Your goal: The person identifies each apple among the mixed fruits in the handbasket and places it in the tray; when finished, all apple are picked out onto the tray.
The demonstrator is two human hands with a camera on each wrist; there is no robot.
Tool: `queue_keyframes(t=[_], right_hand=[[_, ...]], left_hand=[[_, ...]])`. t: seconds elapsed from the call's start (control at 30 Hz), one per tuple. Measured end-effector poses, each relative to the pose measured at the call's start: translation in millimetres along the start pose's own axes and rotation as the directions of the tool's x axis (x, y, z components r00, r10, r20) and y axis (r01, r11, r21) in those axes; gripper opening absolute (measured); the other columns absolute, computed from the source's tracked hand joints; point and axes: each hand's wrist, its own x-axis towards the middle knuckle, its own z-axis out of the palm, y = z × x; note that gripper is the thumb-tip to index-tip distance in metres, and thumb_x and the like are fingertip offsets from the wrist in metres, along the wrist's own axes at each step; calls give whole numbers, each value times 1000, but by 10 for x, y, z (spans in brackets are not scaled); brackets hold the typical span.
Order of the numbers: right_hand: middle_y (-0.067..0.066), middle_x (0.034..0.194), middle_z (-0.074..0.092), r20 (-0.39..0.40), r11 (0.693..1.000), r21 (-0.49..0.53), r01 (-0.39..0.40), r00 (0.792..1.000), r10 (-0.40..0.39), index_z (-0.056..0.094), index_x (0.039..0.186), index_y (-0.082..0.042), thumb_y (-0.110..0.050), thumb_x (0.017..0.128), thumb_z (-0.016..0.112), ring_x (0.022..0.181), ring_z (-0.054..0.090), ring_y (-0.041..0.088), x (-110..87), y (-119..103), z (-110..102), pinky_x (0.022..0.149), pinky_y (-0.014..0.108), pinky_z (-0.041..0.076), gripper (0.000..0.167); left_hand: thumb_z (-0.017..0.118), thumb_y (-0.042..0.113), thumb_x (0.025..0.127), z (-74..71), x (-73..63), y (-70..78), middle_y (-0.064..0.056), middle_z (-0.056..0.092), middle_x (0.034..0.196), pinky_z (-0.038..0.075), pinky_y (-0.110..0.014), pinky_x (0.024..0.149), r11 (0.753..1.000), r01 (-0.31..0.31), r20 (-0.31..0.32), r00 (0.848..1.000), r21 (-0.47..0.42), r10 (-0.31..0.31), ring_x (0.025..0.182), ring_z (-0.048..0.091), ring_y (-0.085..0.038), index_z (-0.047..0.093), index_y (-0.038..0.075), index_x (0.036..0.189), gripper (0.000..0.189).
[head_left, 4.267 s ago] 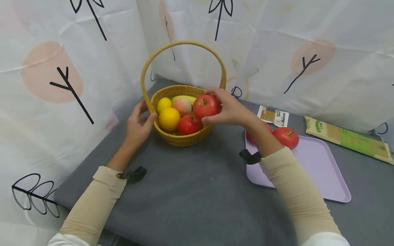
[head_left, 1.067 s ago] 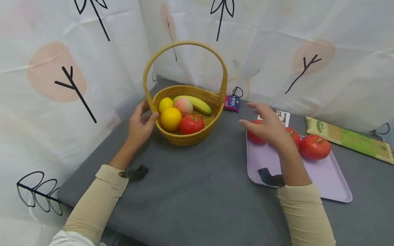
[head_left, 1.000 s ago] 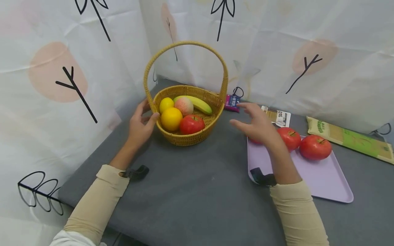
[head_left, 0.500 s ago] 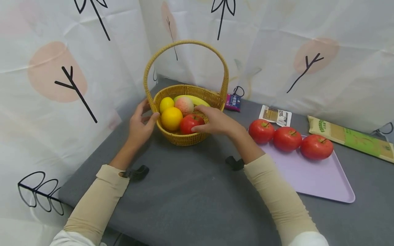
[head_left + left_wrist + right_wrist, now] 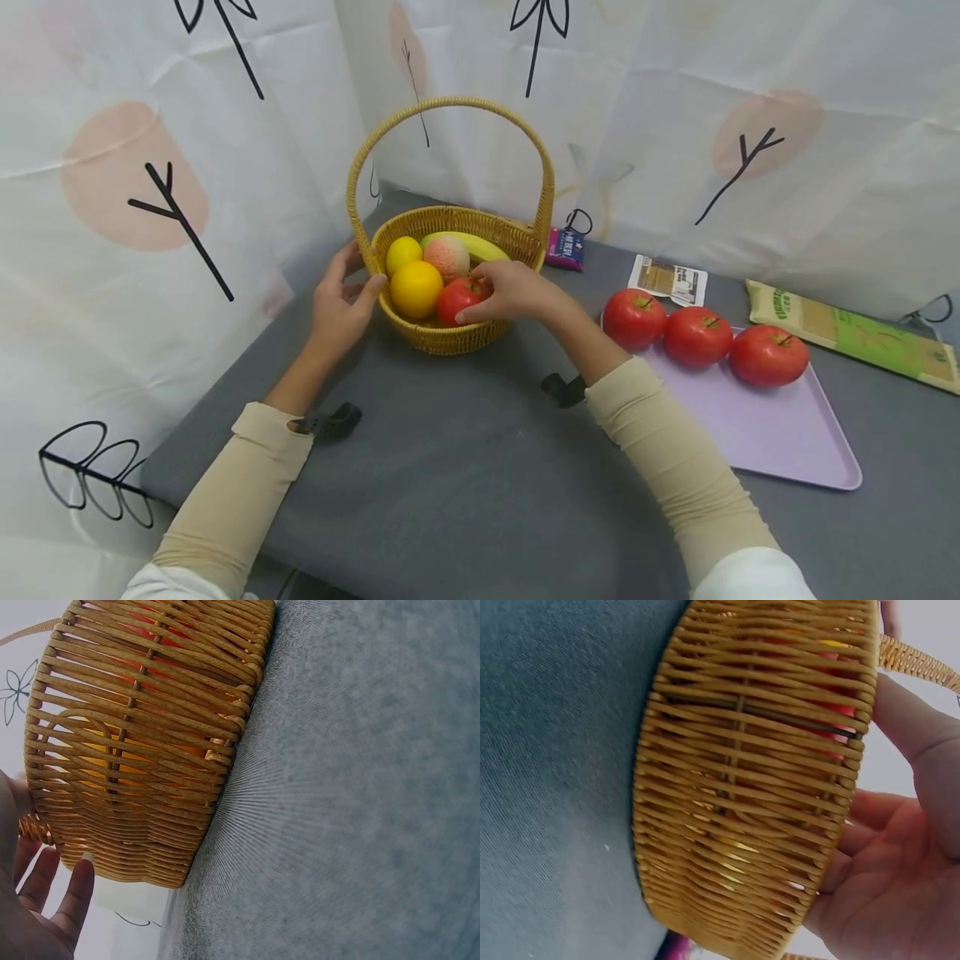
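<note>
A yellow wicker basket [image 5: 450,340] with a tall arched handle stands on the grey table. My left hand [image 5: 339,304] holds its left side where the handle meets the rim, thumb in front and fingers on the outside. Reaching over the front right rim, my right hand [image 5: 513,292] grips a red apple [image 5: 454,302] down inside the basket. Around that apple lie an orange [image 5: 416,290], a lemon [image 5: 403,252], a peach [image 5: 447,257] and a banana [image 5: 483,247]. In the right wrist view, the weave [image 5: 750,765] hides most of the apple and the fingertips.
On the right is a lilac tray [image 5: 780,442] with three red apples [image 5: 697,337] in a row along its back edge. Behind it lie a small brown-and-white packet [image 5: 667,280] and a long green-and-tan package [image 5: 855,333]. A purple packet [image 5: 564,249] sits behind the basket.
My right hand has carried one apple from the basket to the tray's right end and let go. It has come back left and taken hold of another apple. My left hand has stayed put.
</note>
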Motion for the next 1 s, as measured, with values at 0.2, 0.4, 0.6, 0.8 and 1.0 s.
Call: queue_keyframes(t=[0.2,0.4,0.6,0.8,1.0], right_hand=[[6,119,64,-81,1000,16,-20,996,22,62,132,-8,-42,79,84,105,54,23,-19,-5,35,86,36,53,66],[7,124,62,-122,999,35,-15,992,19,62,131,-10,-39,78,85,108,54,23,-44,-48,15,89,37,52,65],[6,124,62,-136,998,64,11,991,-2,60,130,-11,-36,78,86,109,53,22,-87,-109,-26,91,37,52,63],[5,129,59,-178,996,84,28,984,-13,56,134,-13,-32,78,86,112,53,21,-246,-183,-180,91,38,53,67],[3,127,60,-280,993,104,50,960,-19,58,131,-15,-30,76,87,113,53,21,-496,-156,-347,90,41,53,64]], left_hand=[[64,-11,92,5,4,10,-31,55,132,49,-21,86,1000,19,10,1000,10,-19,120,54,-39,43,-11,144,57],[64,-12,92,-10,18,26,-33,55,131,49,-19,85,1000,-1,2,1000,10,1,119,56,-37,43,-13,143,55],[64,-14,91,-22,15,23,-34,55,130,49,-19,85,1000,0,5,1000,5,0,119,55,-39,43,-14,142,56],[63,-15,90,-16,3,34,-34,54,130,48,-17,84,1000,1,7,1000,2,-1,119,55,-40,43,-14,143,56],[63,-14,91,-8,1,28,-35,54,130,48,-17,85,1000,-2,4,1000,-6,2,119,54,-41,42,-15,142,56]])
